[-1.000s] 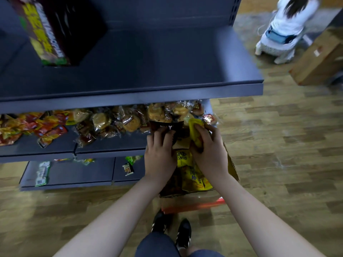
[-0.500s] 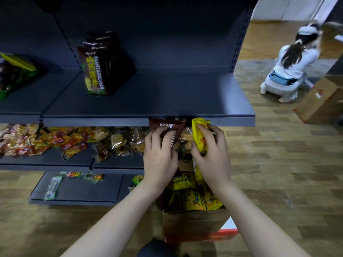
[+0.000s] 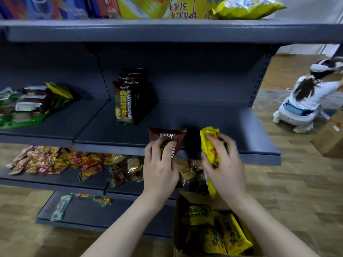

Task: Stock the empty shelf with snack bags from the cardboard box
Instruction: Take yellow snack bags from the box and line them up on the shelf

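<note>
Grey shelf (image 3: 213, 127) lies bare right of the upright bags (image 3: 126, 102); your left hand (image 3: 159, 164) grips a brown bag (image 3: 167, 138), your right hand (image 3: 224, 164) a yellow bag (image 3: 209, 145), both raised from the cardboard box (image 3: 185, 201) to its front edge.

Head view: worn on the person's head, looking forward and down.
Faces: grey shelf (image 3: 204, 117) beyond the left hand (image 3: 159, 164).
Nearness: hands close, forearms rising from bottom edge.
</note>
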Demonstrator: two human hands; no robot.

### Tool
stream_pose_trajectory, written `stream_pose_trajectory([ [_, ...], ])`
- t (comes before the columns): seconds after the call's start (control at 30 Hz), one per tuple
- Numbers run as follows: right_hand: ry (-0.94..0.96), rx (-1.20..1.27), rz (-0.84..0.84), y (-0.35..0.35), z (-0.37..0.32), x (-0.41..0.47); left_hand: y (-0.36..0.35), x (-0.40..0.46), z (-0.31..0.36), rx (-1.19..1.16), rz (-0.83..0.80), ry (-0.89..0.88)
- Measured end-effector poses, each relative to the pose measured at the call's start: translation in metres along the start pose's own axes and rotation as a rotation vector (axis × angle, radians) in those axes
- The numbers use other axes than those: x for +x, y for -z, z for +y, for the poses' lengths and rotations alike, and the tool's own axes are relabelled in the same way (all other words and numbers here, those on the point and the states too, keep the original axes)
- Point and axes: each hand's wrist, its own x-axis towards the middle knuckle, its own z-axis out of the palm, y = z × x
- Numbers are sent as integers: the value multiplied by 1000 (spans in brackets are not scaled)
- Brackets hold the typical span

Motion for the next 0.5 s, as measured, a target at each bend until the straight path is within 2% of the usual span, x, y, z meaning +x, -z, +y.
stream_pose_trajectory([
  [0.23,52,-14,11,-45,-30,32,9,31,-49,8,1,-10],
  [0.5,27,-65,24,-99,-65,71,10,72,-111,20,8,-35],
])
